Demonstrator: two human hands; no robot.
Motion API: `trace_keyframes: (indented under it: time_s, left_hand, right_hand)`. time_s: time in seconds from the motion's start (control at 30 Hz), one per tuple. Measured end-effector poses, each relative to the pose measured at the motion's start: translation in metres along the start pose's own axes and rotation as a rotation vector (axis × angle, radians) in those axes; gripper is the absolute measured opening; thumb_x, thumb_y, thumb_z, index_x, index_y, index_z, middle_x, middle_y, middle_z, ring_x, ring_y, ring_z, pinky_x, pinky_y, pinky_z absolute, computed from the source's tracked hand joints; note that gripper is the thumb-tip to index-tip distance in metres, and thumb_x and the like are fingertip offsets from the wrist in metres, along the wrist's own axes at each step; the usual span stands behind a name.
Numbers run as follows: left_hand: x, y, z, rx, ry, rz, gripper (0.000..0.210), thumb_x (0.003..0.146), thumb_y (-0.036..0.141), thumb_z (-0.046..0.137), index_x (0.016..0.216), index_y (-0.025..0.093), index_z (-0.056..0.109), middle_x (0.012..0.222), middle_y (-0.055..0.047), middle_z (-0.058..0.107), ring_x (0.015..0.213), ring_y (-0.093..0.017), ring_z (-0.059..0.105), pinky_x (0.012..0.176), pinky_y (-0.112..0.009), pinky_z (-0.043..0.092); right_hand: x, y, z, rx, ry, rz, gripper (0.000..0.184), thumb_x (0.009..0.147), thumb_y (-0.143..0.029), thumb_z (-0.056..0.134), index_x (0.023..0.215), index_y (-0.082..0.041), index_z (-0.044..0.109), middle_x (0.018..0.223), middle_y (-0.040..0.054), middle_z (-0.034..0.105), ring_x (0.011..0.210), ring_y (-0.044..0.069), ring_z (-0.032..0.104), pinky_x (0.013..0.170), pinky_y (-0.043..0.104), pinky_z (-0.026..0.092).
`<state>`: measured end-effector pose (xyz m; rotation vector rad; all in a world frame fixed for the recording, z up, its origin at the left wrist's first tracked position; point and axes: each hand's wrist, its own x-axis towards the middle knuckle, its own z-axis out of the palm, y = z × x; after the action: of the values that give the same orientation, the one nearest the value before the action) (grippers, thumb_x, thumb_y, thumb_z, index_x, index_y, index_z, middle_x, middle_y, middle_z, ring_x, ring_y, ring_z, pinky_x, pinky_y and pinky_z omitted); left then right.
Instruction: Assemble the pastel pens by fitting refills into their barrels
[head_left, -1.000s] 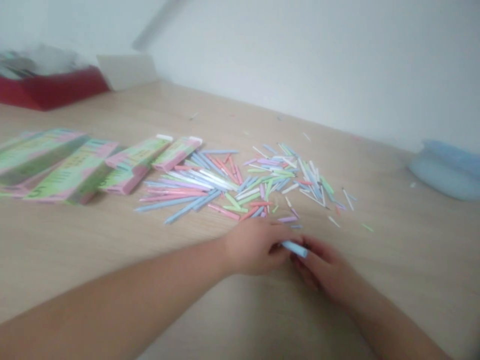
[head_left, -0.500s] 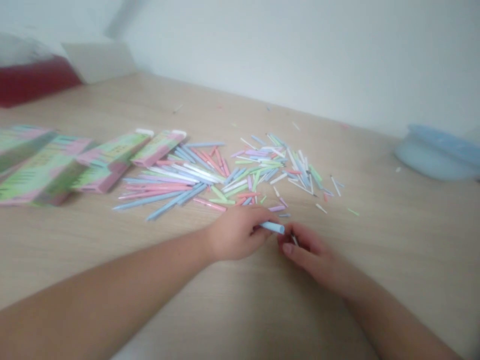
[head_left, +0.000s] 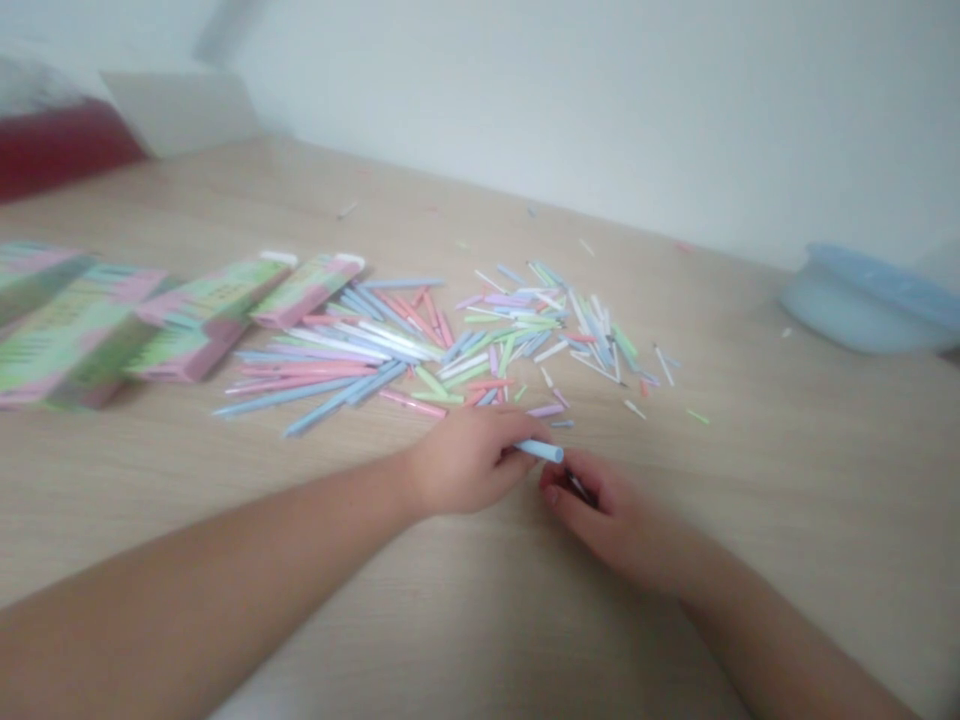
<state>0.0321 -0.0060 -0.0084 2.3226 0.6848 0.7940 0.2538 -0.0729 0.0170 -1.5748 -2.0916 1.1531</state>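
My left hand [head_left: 476, 460] is closed around a light blue pen barrel [head_left: 546, 451], whose open round end points right. Just beside that end, my right hand [head_left: 592, 505] is closed on a thin, dark and white stick [head_left: 577, 487]; blur hides its exact kind. Beyond my hands, small coloured pen parts [head_left: 517, 322] lie scattered in green, white, purple, blue and pink. Longer pen barrels [head_left: 330, 375] are heaped left of them.
Several pink and green printed boxes [head_left: 191, 315] lie at the left on the wooden table [head_left: 420, 620]. A pale blue bowl-like container [head_left: 855, 300] stands far right by the wall. A red object [head_left: 67, 150] and a whitish panel [head_left: 184, 110] sit at the back left.
My right hand has shifted slightly left, and its thin stick now lies lower between the fingers. My left hand keeps hold of the blue barrel. The whole view has shifted a little.
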Motion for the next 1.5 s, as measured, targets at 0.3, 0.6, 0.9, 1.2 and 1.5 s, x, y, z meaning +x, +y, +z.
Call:
trace_keyframes:
  time_s: [0.3, 0.6, 0.9, 1.2, 1.5]
  left_hand:
    - [0.000, -0.001, 0.000, -0.022, -0.016, -0.001, 0.022, 0.094, 0.018, 0.055, 0.109, 0.023, 0.071, 0.102, -0.001, 0.074, 0.095, -0.017, 0.068, 0.082, -0.027, 0.048]
    - [0.000, 0.001, -0.001, -0.027, -0.040, -0.006, 0.023, 0.095, 0.018, 0.054, 0.109, 0.023, 0.071, 0.102, -0.002, 0.074, 0.096, -0.017, 0.068, 0.082, -0.028, 0.048]
    - [0.000, 0.003, -0.002, -0.026, -0.068, -0.014, 0.023, 0.093, 0.020, 0.056, 0.109, 0.023, 0.072, 0.100, -0.003, 0.074, 0.093, -0.018, 0.068, 0.083, -0.030, 0.050]
    - [-0.001, 0.004, -0.003, -0.008, -0.087, 0.024, 0.024, 0.089, 0.018, 0.059, 0.107, 0.023, 0.073, 0.097, -0.003, 0.074, 0.093, -0.019, 0.067, 0.085, -0.030, 0.050]
    - [0.001, 0.008, -0.004, 0.019, -0.133, 0.080, 0.018, 0.089, 0.019, 0.061, 0.102, 0.021, 0.072, 0.093, -0.001, 0.071, 0.092, -0.017, 0.066, 0.085, -0.028, 0.047]
  right_hand:
    - [0.001, -0.006, 0.000, -0.044, 0.014, 0.013, 0.014, 0.102, -0.028, 0.052, 0.095, -0.024, 0.063, 0.089, -0.0011, 0.068, 0.081, 0.018, 0.060, 0.073, 0.033, 0.047]
    - [0.002, -0.008, 0.000, -0.042, 0.003, 0.024, 0.015, 0.103, -0.029, 0.050, 0.095, -0.025, 0.062, 0.099, 0.0009, 0.072, 0.093, 0.021, 0.065, 0.081, 0.037, 0.049]
    - [0.001, -0.009, 0.001, -0.070, 0.017, 0.011, 0.013, 0.102, -0.027, 0.051, 0.097, -0.023, 0.063, 0.102, 0.0029, 0.073, 0.096, 0.022, 0.067, 0.086, 0.039, 0.051]
    - [-0.001, -0.016, 0.003, -0.104, 0.047, -0.011, 0.014, 0.099, -0.022, 0.052, 0.101, -0.025, 0.066, 0.106, 0.0044, 0.074, 0.098, 0.024, 0.067, 0.095, 0.044, 0.051]
    - [-0.006, -0.020, 0.007, -0.154, 0.070, 0.035, 0.015, 0.098, -0.023, 0.054, 0.108, -0.025, 0.065, 0.111, 0.0068, 0.073, 0.102, 0.025, 0.067, 0.090, 0.041, 0.050]
